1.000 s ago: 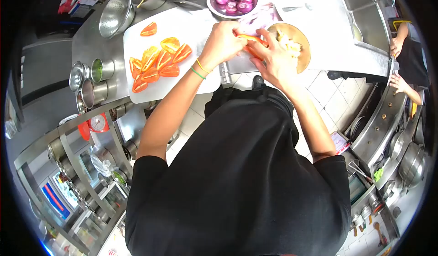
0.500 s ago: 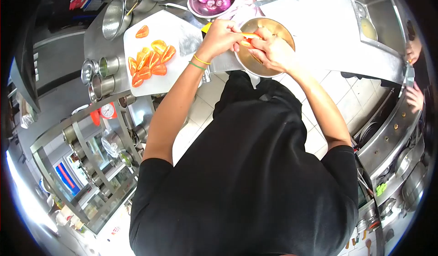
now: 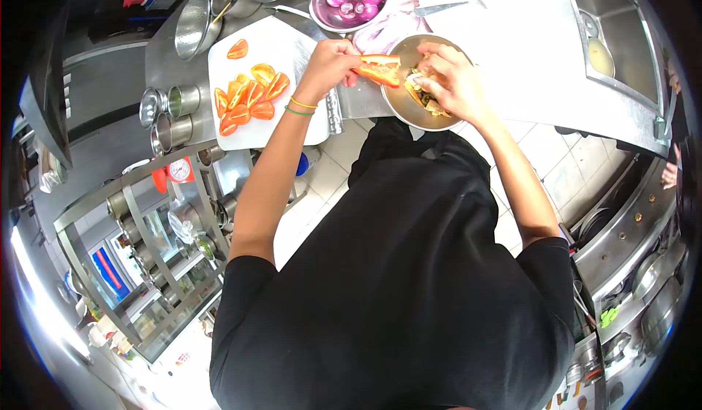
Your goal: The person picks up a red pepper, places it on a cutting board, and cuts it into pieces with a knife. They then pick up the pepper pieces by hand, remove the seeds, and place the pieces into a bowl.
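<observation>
My left hand (image 3: 333, 66) grips a piece of orange-red bell pepper (image 3: 380, 69) by its left end, the hollow inner side showing. The piece reaches over the left rim of a metal bowl (image 3: 398, 110). Above that bowl is my right hand (image 3: 455, 81), its fingers bent and apart from the thumb. Pale and greenish pepper scraps (image 3: 424, 97) lie in the bowl beneath it, partly covered by the hand. Several orange pepper pieces (image 3: 248, 96) rest on a white cutting board (image 3: 292, 128) to the left.
A metal bowl (image 3: 316, 4) of peeled purple onions stands at the back, beside a plastic bag (image 3: 384, 33) and a knife (image 3: 442, 7). Metal pots (image 3: 174, 128) and strainers (image 3: 191, 26) are at the left. A sink (image 3: 614, 15) is at the right; another person's hand (image 3: 670, 175) shows at the edge.
My hands, together on the pepper before, have moved apart. The left has drawn the pepper piece leftward; the right has opened over the bowl. Scraps in the bowl are now more visible.
</observation>
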The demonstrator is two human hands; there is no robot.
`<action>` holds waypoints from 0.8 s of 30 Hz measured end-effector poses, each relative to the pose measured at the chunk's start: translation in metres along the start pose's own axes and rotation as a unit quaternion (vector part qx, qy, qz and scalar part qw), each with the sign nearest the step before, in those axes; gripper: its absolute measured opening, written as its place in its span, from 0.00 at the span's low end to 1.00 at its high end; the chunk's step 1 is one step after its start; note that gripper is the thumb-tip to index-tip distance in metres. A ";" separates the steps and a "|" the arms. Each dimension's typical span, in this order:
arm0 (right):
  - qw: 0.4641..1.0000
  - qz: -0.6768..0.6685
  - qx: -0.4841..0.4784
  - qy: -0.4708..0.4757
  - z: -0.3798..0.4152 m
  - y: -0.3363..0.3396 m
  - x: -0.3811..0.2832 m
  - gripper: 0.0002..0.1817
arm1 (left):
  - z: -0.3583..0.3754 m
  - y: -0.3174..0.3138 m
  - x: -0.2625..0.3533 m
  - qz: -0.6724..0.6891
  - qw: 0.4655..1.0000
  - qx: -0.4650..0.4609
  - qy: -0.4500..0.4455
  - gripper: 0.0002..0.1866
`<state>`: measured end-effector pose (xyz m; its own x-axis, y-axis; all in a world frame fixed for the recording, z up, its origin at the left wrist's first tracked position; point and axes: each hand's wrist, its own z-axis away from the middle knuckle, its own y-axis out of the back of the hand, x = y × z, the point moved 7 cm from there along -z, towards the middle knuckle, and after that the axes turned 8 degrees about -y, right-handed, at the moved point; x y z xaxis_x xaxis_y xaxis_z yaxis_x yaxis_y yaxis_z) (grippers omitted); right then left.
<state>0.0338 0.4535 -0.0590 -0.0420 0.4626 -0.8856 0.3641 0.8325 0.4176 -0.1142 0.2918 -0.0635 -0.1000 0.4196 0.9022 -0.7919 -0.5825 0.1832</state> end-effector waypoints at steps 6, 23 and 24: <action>0.975 0.175 0.023 0.133 0.000 -0.017 -0.037 0.18 | 0.001 -0.039 0.001 -0.012 0.999 -0.041 -0.021 0.08; 0.979 0.179 0.060 0.073 0.005 -0.032 -0.011 0.05 | 0.007 -0.052 -0.003 -0.031 0.997 -0.065 0.018 0.08; 0.982 0.171 0.079 0.028 0.004 -0.030 -0.005 0.03 | 0.007 -0.052 -0.003 -0.029 0.997 -0.065 0.014 0.08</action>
<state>0.0271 0.4249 -0.0676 0.0580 0.7259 -0.6853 0.5063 0.5703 0.6469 -0.0680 0.3156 -0.0733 -0.0661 0.4705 0.8799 -0.8677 -0.4625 0.1822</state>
